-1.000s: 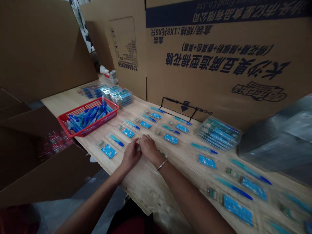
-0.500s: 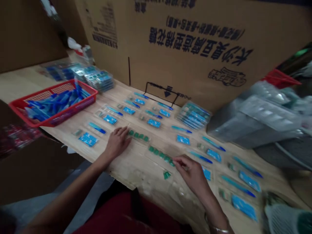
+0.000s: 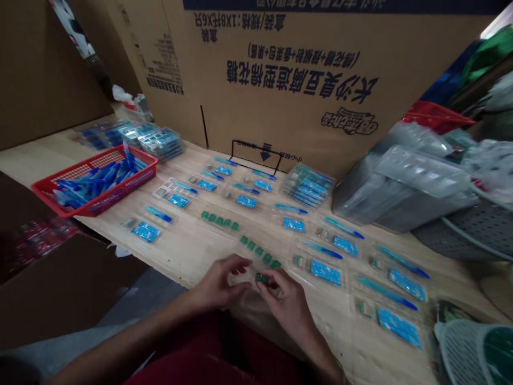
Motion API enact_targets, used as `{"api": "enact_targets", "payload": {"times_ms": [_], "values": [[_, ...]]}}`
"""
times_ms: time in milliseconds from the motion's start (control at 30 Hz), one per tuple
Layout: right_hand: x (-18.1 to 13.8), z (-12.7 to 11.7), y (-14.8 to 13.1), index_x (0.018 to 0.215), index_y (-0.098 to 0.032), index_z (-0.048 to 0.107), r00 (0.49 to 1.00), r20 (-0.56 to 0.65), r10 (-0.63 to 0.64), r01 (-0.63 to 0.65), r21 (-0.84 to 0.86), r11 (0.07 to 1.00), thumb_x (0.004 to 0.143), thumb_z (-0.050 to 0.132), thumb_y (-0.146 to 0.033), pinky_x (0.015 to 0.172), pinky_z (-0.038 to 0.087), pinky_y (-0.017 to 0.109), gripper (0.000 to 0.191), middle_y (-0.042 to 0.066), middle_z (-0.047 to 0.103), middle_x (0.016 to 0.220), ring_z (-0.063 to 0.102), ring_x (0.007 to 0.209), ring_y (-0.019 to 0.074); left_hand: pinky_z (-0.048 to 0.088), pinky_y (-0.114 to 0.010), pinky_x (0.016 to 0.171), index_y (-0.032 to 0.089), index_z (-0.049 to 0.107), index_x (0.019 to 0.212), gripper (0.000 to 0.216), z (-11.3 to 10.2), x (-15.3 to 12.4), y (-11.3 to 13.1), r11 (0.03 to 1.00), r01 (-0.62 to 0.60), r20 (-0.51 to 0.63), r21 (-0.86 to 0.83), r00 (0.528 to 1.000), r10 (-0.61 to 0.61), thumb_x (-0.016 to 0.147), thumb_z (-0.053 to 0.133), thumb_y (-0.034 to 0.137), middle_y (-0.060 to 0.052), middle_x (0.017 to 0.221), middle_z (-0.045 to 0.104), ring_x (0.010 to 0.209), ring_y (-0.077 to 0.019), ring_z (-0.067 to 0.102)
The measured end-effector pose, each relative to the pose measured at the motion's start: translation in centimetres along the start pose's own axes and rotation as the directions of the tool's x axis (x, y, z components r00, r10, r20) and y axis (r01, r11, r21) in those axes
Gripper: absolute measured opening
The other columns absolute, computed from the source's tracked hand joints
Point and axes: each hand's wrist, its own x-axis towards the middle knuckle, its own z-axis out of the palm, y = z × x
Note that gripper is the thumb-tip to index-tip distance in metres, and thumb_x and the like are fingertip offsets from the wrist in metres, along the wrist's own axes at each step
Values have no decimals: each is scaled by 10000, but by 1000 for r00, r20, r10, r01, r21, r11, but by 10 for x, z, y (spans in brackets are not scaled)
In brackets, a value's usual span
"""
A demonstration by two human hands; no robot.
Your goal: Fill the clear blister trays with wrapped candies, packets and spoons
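Observation:
My right hand (image 3: 286, 299) pinches a small dark green square piece (image 3: 261, 278) between thumb and fingertips, low over the near edge of the table. Close beside it is my left hand (image 3: 222, 278), its thumb and fingers apart with nothing in them. Just beyond both hands, similar green pieces (image 3: 259, 251) stand in a row in a clear plastic tray. A second row of green pieces (image 3: 220, 221) lies farther left. Around them are several clear trays, each with a blue pen (image 3: 159, 214) and a blue patterned packet (image 3: 146, 231).
On the left a red basket (image 3: 116, 195) holds many blue pens. Filled packs are stacked at the back left (image 3: 162, 141) and at the box's foot (image 3: 308, 185). A large cardboard box (image 3: 280, 123) walls off the back. Clear plastic trays (image 3: 420, 171) are piled at right.
My left hand has left the farther green row and come toward me, beside my right hand. My right hand has drawn back from the nearer row and now holds a green piece.

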Motion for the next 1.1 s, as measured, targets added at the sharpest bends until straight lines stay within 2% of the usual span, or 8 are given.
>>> {"api": "enact_targets", "payload": {"times_ms": [100,200,400,533,733,900,1000,1100], "values": [[-1,1,-2,839,-200,645,996,-14,84,-82,130,988,826,549,-267,604,505,237,118,21,682,751,648,684,160,509,-254,664,154,643,940,190,32,3,9,986,70,8,-154,998,-70,777,589,234,-58,833,680,740,-151,632],[-5,1,0,789,-199,634,995,-34,98,-92,145,985,850,518,-256,602,502,231,143,16,679,725,647,672,155,506,-247,650,141,650,889,164,43,8,6,971,120,-12,-206,992,-125,757,561,182,-56,794,685,732,-155,644],[-14,10,5,753,-196,585,985,-4,-171,164,-262,951,788,449,-89,656,481,260,177,51,662,768,625,714,169,501,-254,707,187,652,960,312,43,5,5,995,47,21,-87,999,-45,705,501,90,-37,862,696,771,-148,635],[-15,14,4,674,-208,551,992,-15,-125,112,-341,933,695,464,-58,597,453,235,175,24,627,670,589,630,152,491,-257,705,198,659,887,298,42,4,9,997,40,69,-59,997,-36,690,471,74,-25,827,694,753,-146,622],[-28,1,0,689,-208,562,986,-144,86,-83,25,996,707,494,-135,575,455,208,101,-5,615,654,582,605,124,446,-220,577,181,654,718,164,45,16,13,982,106,147,-155,986,-83,693,506,115,1,663,653,626,-125,585],[-52,-8,2,814,-211,542,943,-201,264,-152,447,882,759,583,-246,621,494,218,77,11,641,776,604,686,129,438,-221,573,154,608,683,107,62,28,25,844,222,234,-487,965,-119,713,628,254,5,626,609,590,-109,556],[-72,-16,6,768,-215,529,914,-286,288,-140,444,885,758,604,-252,608,485,210,84,-1,617,735,586,669,126,430,-217,587,149,579,680,157,75,32,38,825,244,348,-509,935,-61,723,646,284,9,642,589,599,-100,537],[-94,-36,12,744,-219,523,910,-323,261,-153,323,934,787,595,-277,556,470,206,102,-8,592,682,573,622,130,452,-237,648,161,594,837,162,89,35,44,913,154,457,-378,889,39,726,640,269,-8,767,610,698,-125,550]]}}
